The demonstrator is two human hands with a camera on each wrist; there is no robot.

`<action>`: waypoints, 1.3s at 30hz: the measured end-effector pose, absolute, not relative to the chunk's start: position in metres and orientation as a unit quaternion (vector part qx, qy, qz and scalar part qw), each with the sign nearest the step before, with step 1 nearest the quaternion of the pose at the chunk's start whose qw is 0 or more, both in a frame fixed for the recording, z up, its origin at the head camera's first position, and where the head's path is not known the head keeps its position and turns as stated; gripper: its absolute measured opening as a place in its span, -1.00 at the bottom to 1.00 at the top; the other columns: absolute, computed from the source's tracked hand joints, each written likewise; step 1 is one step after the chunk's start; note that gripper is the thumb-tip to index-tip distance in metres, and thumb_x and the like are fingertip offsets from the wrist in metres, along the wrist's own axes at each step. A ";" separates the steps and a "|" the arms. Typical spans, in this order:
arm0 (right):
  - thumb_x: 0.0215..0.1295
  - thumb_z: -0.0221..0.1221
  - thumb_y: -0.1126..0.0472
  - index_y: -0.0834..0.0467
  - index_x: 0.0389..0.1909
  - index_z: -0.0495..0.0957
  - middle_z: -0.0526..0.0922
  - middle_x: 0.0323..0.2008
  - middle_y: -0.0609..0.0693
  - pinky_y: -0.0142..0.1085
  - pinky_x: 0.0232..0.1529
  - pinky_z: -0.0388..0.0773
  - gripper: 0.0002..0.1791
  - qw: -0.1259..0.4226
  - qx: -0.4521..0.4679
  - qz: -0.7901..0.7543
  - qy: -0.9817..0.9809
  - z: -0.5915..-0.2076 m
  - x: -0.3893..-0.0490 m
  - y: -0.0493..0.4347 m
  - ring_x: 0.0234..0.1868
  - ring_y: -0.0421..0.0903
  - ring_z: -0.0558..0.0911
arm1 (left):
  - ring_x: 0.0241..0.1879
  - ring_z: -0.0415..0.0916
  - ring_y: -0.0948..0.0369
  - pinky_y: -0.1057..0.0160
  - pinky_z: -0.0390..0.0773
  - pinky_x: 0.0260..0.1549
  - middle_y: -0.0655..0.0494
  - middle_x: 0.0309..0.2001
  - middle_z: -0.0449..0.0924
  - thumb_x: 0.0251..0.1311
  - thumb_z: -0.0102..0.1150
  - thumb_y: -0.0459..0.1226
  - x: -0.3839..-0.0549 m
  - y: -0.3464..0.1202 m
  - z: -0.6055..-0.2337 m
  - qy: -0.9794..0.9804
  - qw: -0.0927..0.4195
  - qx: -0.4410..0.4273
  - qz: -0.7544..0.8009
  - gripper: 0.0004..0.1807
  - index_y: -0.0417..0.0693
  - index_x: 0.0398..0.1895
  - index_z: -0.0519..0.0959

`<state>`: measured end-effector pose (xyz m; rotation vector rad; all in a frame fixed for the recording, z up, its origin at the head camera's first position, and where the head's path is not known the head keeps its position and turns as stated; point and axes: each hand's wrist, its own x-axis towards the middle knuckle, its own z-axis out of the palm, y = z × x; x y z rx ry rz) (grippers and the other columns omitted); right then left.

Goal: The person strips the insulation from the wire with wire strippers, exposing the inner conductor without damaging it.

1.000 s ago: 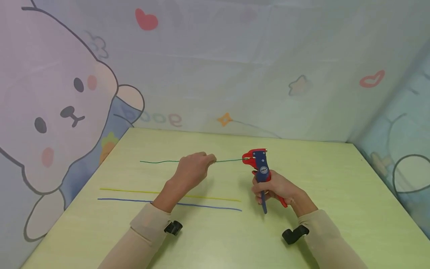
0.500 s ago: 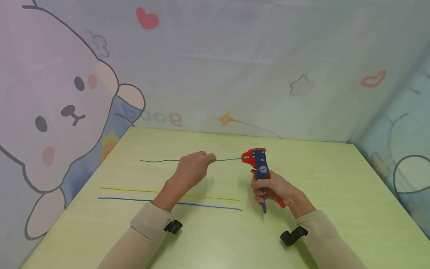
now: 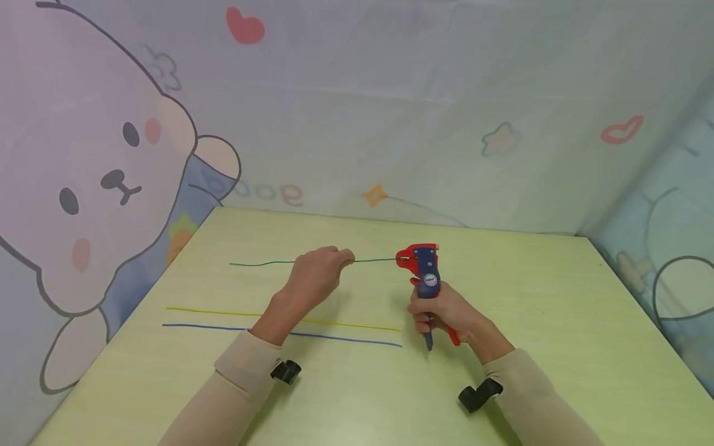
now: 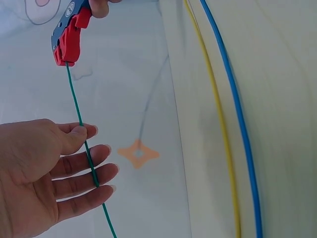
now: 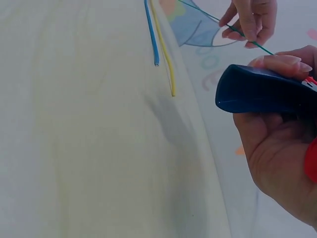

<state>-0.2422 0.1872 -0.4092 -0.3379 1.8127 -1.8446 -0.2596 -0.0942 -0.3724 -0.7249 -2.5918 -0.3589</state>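
A green wire [image 3: 375, 260] runs level above the table, pinched between the thumb and index finger of my left hand [image 3: 317, 277]. In the left wrist view the wire [image 4: 74, 94] passes across the other fingers of that hand [image 4: 81, 168], which are loosely bent. Its right end enters the red nose of a blue-and-red wire stripper [image 3: 428, 272]. My right hand [image 3: 446, 310] grips the stripper's handles, and the tool stands upright. In the right wrist view the blue handle [image 5: 262, 91] hides part of the fingers. The wire's tip is hidden inside the stripper.
A yellow wire [image 3: 346, 324] and a blue wire [image 3: 346, 339] lie side by side on the pale yellow table [image 3: 346, 396], under the left forearm. Behind the table hangs a printed cloth backdrop [image 3: 357, 111].
The stripper and my right hand have shifted slightly left. My left hand still holds the green wire, a little further left and higher in view. The yellow and blue wires stay put.
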 end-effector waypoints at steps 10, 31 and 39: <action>0.29 0.12 0.37 0.23 -0.38 0.34 0.40 -0.61 0.00 -0.25 -0.45 0.55 -0.87 0.237 -0.130 -0.681 0.680 -0.409 -0.239 0.179 -0.62 -0.08 0.45 | -0.52 0.55 0.07 0.16 0.45 -0.68 0.06 -0.41 0.63 0.35 0.23 -0.29 -0.261 -0.096 -0.374 -0.931 0.215 -0.260 -0.141 -0.90 0.02 -0.15 0.69; 0.32 0.12 0.35 0.22 -0.38 0.32 0.36 -0.63 -0.04 -0.30 -0.53 0.48 -0.85 0.248 -0.135 -0.691 0.666 -0.409 -0.242 0.190 -0.65 -0.12 0.40 | -0.52 0.55 0.07 0.20 0.39 -0.71 0.07 -0.38 0.64 0.38 0.20 -0.27 -0.262 -0.096 -0.375 -0.934 0.199 -0.255 -0.152 -0.89 0.02 -0.14 0.69; 0.33 0.13 0.35 0.26 -0.26 0.38 0.52 -0.49 0.06 -0.02 -0.21 0.63 -0.89 0.271 -0.192 -0.681 0.653 -0.395 -0.245 0.210 -0.46 0.00 0.59 | -0.45 0.59 0.05 0.15 0.47 -0.65 0.05 -0.34 0.66 0.39 0.18 -0.27 -0.264 -0.099 -0.376 -0.942 0.179 -0.244 -0.144 -0.88 0.03 -0.13 0.69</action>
